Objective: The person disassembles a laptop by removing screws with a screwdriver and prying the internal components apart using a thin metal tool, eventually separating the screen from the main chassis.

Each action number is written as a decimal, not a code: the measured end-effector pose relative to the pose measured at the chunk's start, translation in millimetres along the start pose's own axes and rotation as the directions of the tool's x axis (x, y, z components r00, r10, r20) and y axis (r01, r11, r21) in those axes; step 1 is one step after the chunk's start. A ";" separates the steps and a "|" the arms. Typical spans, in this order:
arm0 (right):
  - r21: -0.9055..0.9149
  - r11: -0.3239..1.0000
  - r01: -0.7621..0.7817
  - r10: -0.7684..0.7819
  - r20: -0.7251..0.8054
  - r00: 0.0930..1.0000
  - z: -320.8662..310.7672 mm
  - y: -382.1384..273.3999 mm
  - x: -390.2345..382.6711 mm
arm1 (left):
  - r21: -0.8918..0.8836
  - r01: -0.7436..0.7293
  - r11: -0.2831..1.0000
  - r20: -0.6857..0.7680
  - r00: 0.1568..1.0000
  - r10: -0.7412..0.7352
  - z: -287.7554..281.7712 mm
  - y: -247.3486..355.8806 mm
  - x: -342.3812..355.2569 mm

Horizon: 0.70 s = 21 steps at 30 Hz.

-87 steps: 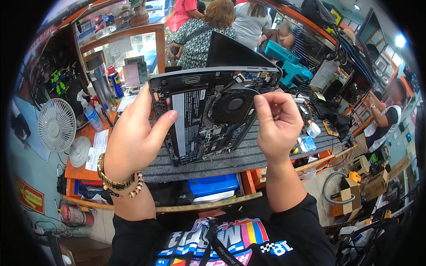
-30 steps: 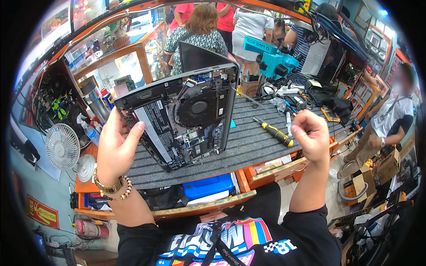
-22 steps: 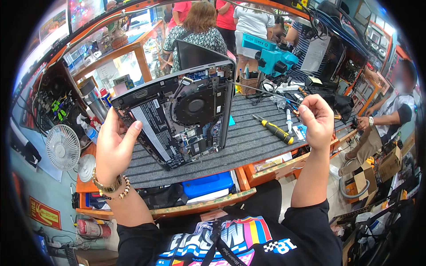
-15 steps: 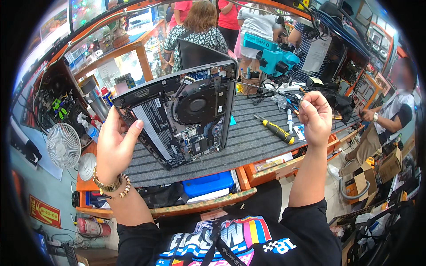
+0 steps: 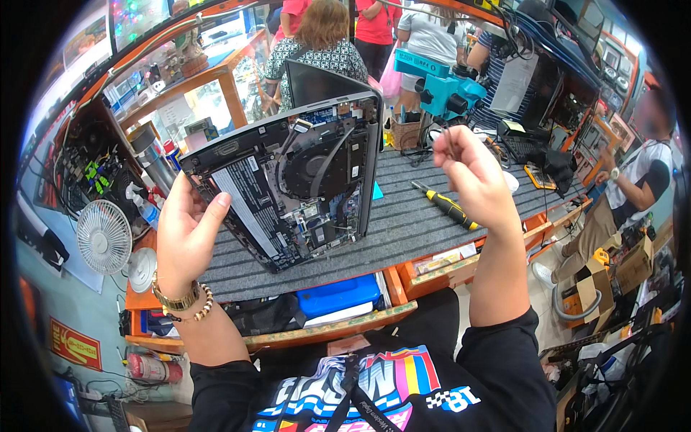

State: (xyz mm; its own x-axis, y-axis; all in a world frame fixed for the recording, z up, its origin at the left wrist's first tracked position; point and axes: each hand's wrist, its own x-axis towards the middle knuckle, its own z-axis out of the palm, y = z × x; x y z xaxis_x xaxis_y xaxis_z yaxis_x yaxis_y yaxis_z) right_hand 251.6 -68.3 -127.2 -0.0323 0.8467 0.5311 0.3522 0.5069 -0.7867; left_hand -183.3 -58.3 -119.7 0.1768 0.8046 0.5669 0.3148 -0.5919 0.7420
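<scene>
My left hand (image 5: 187, 230) grips the left edge of an opened laptop (image 5: 302, 180) and holds it tilted up, with its lower edge resting on the grey ribbed mat (image 5: 410, 234). The bottom cover is off, showing the fan, the battery and the boards. My right hand (image 5: 475, 180) is raised to the right of the laptop, clear of it. Its thumb and fingers are pinched on what looks like a small thin part, too small to make out. A yellow and black screwdriver (image 5: 446, 205) lies on the mat just below that hand.
A small white fan (image 5: 104, 236) stands at the left edge of the bench. Behind the laptop are a dark screen (image 5: 317, 83) and a teal microscope (image 5: 446, 90). A blue box (image 5: 338, 295) sits in the shelf under the mat. Other people stand behind the bench, and one person (image 5: 633, 180) sits at the right.
My right hand left the laptop's inside, moved out to the right and rose with its fingers pinched. My left hand has kept hold of the laptop, which now stands a little steeper.
</scene>
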 end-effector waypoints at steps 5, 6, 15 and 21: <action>-0.452 0.809 0.376 -0.366 0.114 0.924 20.8 -22.0 10.7 | -0.104 -0.143 0.984 -0.071 0.988 0.136 7.8 6.1 5.3; -0.501 0.777 0.381 -0.362 0.139 0.922 23.1 -25.7 13.6 | -0.103 -0.143 0.984 -0.092 0.987 0.133 8.3 9.4 6.2; -0.762 0.485 0.429 -0.479 0.180 0.859 34.3 -37.1 24.3 | 0.037 -0.110 0.993 -0.041 0.993 0.112 10.0 34.8 11.5; -0.820 0.355 0.449 -0.496 0.242 0.834 36.1 -43.3 28.2 | 0.050 -0.101 0.994 -0.033 0.994 0.103 13.0 36.1 12.9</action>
State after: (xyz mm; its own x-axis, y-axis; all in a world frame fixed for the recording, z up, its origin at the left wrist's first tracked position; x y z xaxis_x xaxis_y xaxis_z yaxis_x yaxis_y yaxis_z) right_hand 201.7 -60.6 -89.4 -0.4280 0.4937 0.7570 0.8774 0.4278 0.2171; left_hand -157.5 -68.8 -90.3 0.1774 0.7373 0.6518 0.3414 -0.6673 0.6619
